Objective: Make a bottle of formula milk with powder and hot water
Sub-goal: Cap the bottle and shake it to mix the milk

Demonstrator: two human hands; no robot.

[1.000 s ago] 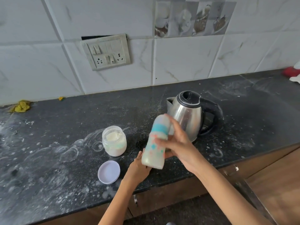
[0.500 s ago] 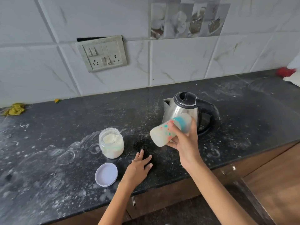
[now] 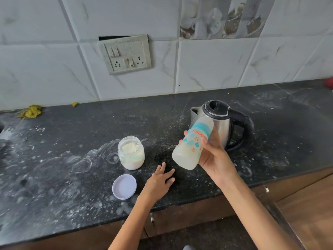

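My right hand [image 3: 215,157] grips a capped baby bottle [image 3: 191,147] with a teal collar and cloudy white milk inside, held tilted in the air above the black counter [image 3: 72,177]. Just behind the bottle stands a steel electric kettle [image 3: 223,123] with a black lid and handle. My left hand [image 3: 158,181] lies flat on the counter, fingers apart, holding nothing. Left of it are an open glass jar of white powder [image 3: 131,153] and the jar's white lid [image 3: 124,186], lying flat.
White powder smears cover the counter. A switch and socket plate [image 3: 126,55] sits on the tiled wall. A yellow rag [image 3: 32,111] lies at the back left. A red object [image 3: 328,83] shows at the far right edge. Wooden cabinet fronts [image 3: 297,186] run below the counter edge.
My left hand let go of the bottle's base and dropped flat onto the counter. My right hand swung the bottle from upright to steeply tilted, then partway back up.
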